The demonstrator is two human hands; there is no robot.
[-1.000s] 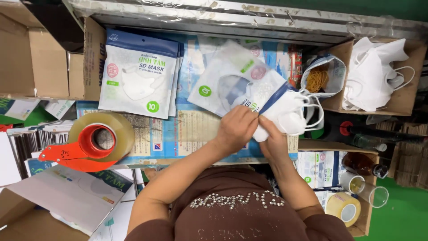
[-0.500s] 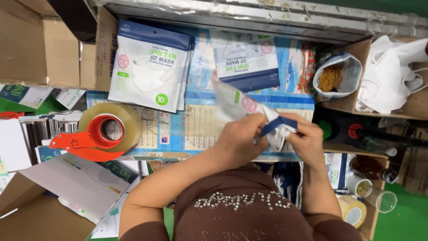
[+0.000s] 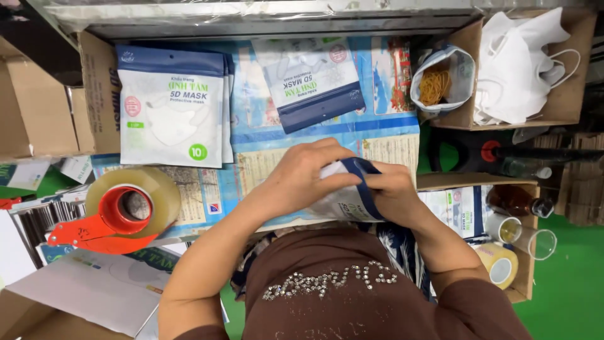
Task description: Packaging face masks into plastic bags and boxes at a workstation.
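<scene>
Both hands grip one white mask pouch with a dark blue top [image 3: 352, 192] close to my body, over the near edge of the paper-covered table [image 3: 264, 151]. My left hand [image 3: 302, 176] lies across the pouch's upper left side. My right hand [image 3: 393, 192] pinches its blue end from the right. A stack of the same flat pouches [image 3: 173, 107] lies at the far left of the table, and a single pouch [image 3: 314, 79] lies upside down at the far middle.
An orange tape dispenser with a clear tape roll [image 3: 123, 204] sits at the left edge. A cardboard box of loose white masks [image 3: 525, 66] and a bag of rubber bands [image 3: 437, 79] stand at the far right. Tape rolls [image 3: 500, 264] and a glass [image 3: 522, 233] sit lower right. Cardboard boxes [image 3: 38, 94] line the left.
The pouch and both hands have come down toward my body from the table's middle. The white mask that hung out of the pouch is no longer visible. The view has shifted.
</scene>
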